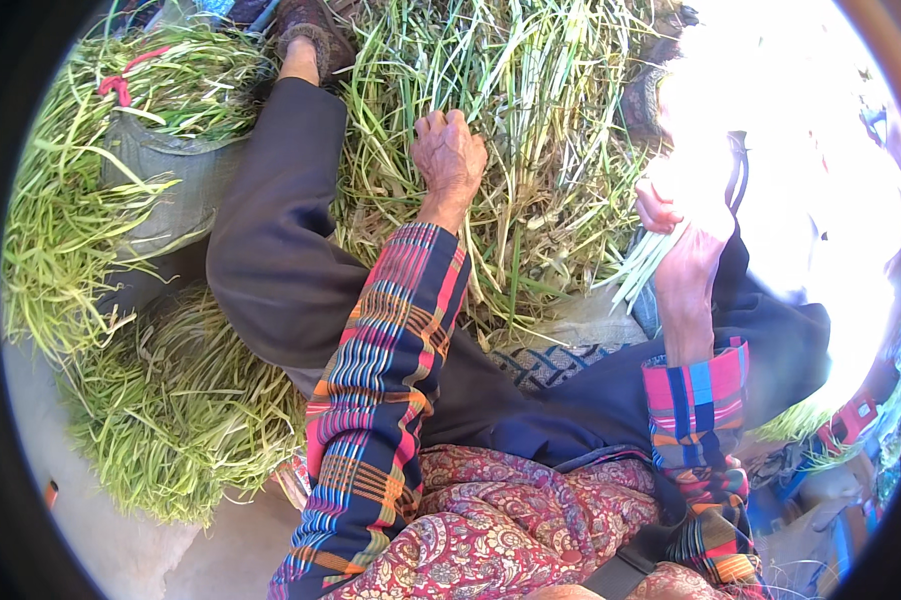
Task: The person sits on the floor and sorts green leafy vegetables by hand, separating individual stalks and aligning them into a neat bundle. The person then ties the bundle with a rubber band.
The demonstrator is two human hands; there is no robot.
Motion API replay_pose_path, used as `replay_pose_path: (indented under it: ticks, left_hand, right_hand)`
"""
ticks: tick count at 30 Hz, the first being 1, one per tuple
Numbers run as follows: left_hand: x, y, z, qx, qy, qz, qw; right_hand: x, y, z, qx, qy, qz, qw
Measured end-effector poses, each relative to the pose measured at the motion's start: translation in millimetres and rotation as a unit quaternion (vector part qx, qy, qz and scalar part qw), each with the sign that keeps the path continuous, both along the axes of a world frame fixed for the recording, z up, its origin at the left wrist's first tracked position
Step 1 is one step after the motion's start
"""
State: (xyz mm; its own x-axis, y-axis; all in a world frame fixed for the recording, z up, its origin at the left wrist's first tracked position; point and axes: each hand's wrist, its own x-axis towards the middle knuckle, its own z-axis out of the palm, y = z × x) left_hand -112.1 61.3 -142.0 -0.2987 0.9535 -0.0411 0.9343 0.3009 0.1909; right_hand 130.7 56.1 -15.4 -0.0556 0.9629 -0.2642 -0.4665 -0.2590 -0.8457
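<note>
Between my spread legs lies a loose heap of long, thin green stalks (525, 150), chive-like, with dry brown leaves mixed in. My left hand (450, 154) rests over the heap, back of the hand up and fingers curled down; what lies under the fingers is hidden. Off to the right, above my right thigh, my right hand (690, 232) grips a small bunch of green stalks (641, 262). Their pale ends stick out below the hand towards the lower left. Strong glare washes out part of this hand and whatever is beyond it.
At left stands a grey sack (176, 180) with green stalks on top and a red tie (118, 88). A large leafy bundle (187, 420) lies on the pale floor (120, 540) below it. A patterned cloth (555, 364) shows between my thighs. A red object (848, 420) lies at right.
</note>
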Motion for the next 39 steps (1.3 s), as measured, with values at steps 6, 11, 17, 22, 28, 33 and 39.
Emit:
replay_pose_path:
  ticks: [6,11,17,22,28,33,39]
  left_hand:
    - [-4.9,-2.0,-14.9,0.035,-0.243,0.155,0.957]
    - [12.1,-5.5,10.8,0.110,-0.579,0.265,0.763]
    - [45.7,-11.7,69.4,0.119,-0.673,0.247,0.687]
    - [54.5,-21.6,93.7,0.094,-0.671,0.209,0.705]
    - [64.1,-33.6,102.1,0.070,-0.673,0.154,0.721]
    - [72.1,-41.6,107.9,0.053,-0.592,0.028,0.803]
    - [76.2,-43.3,105.9,0.060,-0.549,-0.006,0.834]
  right_hand:
    - [-9.3,6.1,-1.2,0.006,0.008,0.039,0.999]
    - [-7.4,6.1,-3.3,-0.011,-0.087,0.086,0.992]
    - [-12.4,3.0,-18.1,0.003,-0.104,0.093,0.990]
    - [-14.6,-5.3,-24.6,0.086,-0.151,0.145,0.974]
    - [-18.0,-0.4,-33.7,0.083,-0.196,0.164,0.963]
    - [-18.1,0.6,-59.7,0.103,-0.167,0.139,0.971]
    - [-18.6,-0.6,-85.3,0.482,-0.381,0.043,0.788]
